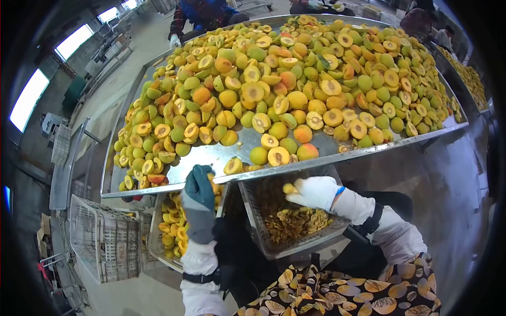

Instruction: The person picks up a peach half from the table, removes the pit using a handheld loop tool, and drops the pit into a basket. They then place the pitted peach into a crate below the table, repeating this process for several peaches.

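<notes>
My left hand [199, 190], in a dark green glove, is closed around a yellow peach half [213, 182] at the front rim of the metal table [295, 169]. Below it stands a crate [156, 231] of yellow peach halves [171, 230]. My right hand [316, 193], in a white glove, pinches a small yellow piece [289, 188], whose exact kind I cannot tell. Under that hand is a grey crate [256, 224] with brownish pits and scraps [295, 224] in it. Whole and halved peaches [253, 92] lie heaped across the tabletop, several of them close to the front rim.
Stacked plastic crates [113, 239] stand on the floor at left. Across the table is a person [203, 15] with a gloved hand at its edge, and other people are farther back. Another table of fruit [469, 79] is at far right.
</notes>
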`<state>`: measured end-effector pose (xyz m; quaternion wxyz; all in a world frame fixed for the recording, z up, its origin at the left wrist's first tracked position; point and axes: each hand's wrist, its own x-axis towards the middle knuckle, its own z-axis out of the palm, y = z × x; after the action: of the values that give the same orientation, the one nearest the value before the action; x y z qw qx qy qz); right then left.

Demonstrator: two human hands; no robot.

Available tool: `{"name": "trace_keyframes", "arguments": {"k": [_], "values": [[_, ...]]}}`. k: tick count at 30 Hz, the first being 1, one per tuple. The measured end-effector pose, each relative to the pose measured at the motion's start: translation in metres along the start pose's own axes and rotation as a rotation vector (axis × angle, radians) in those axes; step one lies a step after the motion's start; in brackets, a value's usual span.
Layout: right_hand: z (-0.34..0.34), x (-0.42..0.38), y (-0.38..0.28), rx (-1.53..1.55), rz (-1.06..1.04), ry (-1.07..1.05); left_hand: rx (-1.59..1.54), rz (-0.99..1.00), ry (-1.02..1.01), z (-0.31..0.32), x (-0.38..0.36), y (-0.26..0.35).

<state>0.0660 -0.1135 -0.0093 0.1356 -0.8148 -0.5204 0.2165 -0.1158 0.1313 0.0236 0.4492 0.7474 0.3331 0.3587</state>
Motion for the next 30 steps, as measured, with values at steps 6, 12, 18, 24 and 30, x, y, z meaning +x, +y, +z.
{"name": "trace_keyframes", "arguments": {"k": [6,12,18,24,30], "values": [[0.004,-0.005,-0.012,0.000,0.030,-0.091,0.816,0.552,-0.026,0.012,0.082,0.004],[0.007,-0.011,-0.014,-0.093,-0.056,-0.077,1.198,0.387,-0.397,0.114,0.181,-0.022],[0.006,-0.017,-0.007,-0.056,-0.032,-0.156,1.124,0.348,-0.622,0.120,0.132,0.001],[-0.008,-0.016,-0.006,0.023,0.013,-0.144,0.450,0.282,-0.342,0.096,0.135,-0.030],[-0.050,-0.017,-0.033,1.535,0.178,-0.552,-0.415,0.391,-0.437,0.070,0.038,-0.016]]}}
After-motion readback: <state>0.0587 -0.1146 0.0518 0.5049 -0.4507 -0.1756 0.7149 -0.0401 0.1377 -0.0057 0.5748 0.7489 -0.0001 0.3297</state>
